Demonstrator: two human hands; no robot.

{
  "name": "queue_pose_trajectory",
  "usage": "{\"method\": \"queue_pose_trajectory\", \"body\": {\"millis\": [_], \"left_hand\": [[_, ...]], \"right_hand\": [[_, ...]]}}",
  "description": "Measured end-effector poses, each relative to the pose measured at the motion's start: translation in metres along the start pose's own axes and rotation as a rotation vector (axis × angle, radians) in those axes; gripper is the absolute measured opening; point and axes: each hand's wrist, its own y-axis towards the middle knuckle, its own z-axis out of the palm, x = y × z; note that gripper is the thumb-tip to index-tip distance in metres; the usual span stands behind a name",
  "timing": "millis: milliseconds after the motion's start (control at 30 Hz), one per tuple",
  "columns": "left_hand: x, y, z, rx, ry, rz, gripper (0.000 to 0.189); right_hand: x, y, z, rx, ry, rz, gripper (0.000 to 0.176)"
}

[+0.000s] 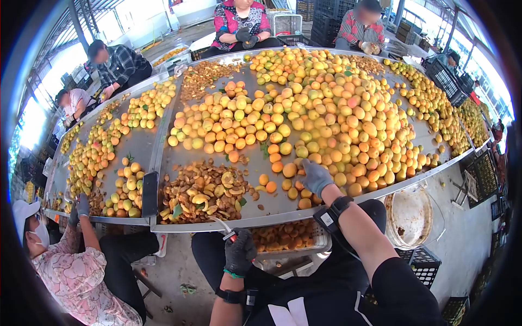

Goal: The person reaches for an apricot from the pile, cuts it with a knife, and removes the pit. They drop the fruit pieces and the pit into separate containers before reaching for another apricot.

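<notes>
My left hand (240,252), in a dark glove, is closed around the red handle of a small curved knife (222,226). Its pale blade points up and left, over the metal table's front edge. My right hand (315,178), in a grey glove, reaches onto the table among whole apricots (348,130). Its fingers look partly spread beside an apricot (290,170); no fruit clearly sits in its grip. Left of the hands lies a heap of split apricot pieces (204,190) and pits. Below the table edge stands a crate of apricot halves (285,237), partly hidden by my left hand.
A raised rim (155,163) divides the metal table. At lower left a person in a pink patterned top (81,277) works with gloved hands at the table; several others sit along the far side. A dirty white bucket (409,217) and black crates (424,263) stand on the right.
</notes>
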Motion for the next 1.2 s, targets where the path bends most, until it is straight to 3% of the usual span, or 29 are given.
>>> {"method": "queue_pose_trajectory", "body": {"millis": [133,200,233,300,333,400,433,500,567,633,667,733,767,833,867,933,967,1033,1200], "left_hand": [[0.000,-0.001,0.004,-0.044,0.059,0.008,0.007],[0.002,-0.002,0.005,-0.015,0.170,-0.004,0.003],[0.010,0.003,-0.001,-0.012,0.170,-0.011,0.003],[0.030,0.018,-0.020,-0.098,0.264,-0.018,0.006],[0.032,0.016,-0.011,-0.094,0.267,-0.021,0.006],[0.034,0.004,0.025,-0.018,1.450,0.531,0.017],[0.033,-0.003,0.043,-0.015,1.454,0.526,0.017],[0.030,-0.018,0.070,0.122,1.809,0.445,0.027],[0.034,-0.023,0.064,0.166,1.810,0.445,0.031],[0.027,-0.029,0.072,0.268,1.415,0.173,0.028],[0.022,-0.034,0.077,0.265,1.415,0.171,0.028],[0.013,-0.044,0.083,0.234,0.442,-0.435,0.030],[0.019,-0.041,0.074,0.231,0.441,-0.434,0.030],[0.035,-0.031,0.055,0.207,0.349,-0.273,0.031],[0.037,-0.032,0.052,0.207,0.351,-0.274,0.031],[0.036,-0.034,0.057,0.187,0.990,0.073,0.028],[0.038,-0.035,0.057,0.190,0.992,0.068,0.028],[0.040,-0.037,0.060,0.197,1.485,0.611,0.032],[0.039,-0.057,0.083,0.107,1.841,0.701,0.036]], "right_hand": [[-0.017,-0.007,0.003,-0.206,0.279,-0.060,0.040],[-0.027,-0.027,0.001,-0.172,1.186,-0.293,0.035],[-0.020,-0.049,-0.008,-0.176,1.184,-0.287,0.035],[0.004,-0.098,-0.023,0.284,1.538,-0.182,0.035],[0.005,-0.111,-0.008,0.360,1.494,-0.160,0.036],[0.015,-0.136,0.015,0.432,1.453,-0.131,0.036],[0.027,-0.149,0.020,0.440,1.397,-0.145,0.035],[0.029,-0.161,0.033,0.461,1.347,-0.156,0.034],[0.022,-0.159,0.051,0.340,1.391,-0.206,0.025],[0.019,-0.160,0.040,0.390,1.446,-0.163,0.021],[0.014,-0.160,0.039,0.431,1.520,-0.155,0.022],[0.005,-0.160,0.042,0.473,1.679,-0.175,0.021],[0.002,-0.160,0.042,0.476,1.680,-0.175,0.021],[0.006,-0.161,0.025,0.655,2.020,-0.425,0.027],[0.001,-0.168,0.026,0.614,2.072,-0.246,0.034],[0.001,-0.173,0.018,0.539,1.970,-0.275,0.035],[0.001,-0.178,0.013,0.470,1.865,-0.298,0.037],[0.001,-0.185,0.004,0.446,1.827,-0.281,0.035],[-0.002,-0.191,0.015,0.352,1.765,-0.221,0.026]]}}
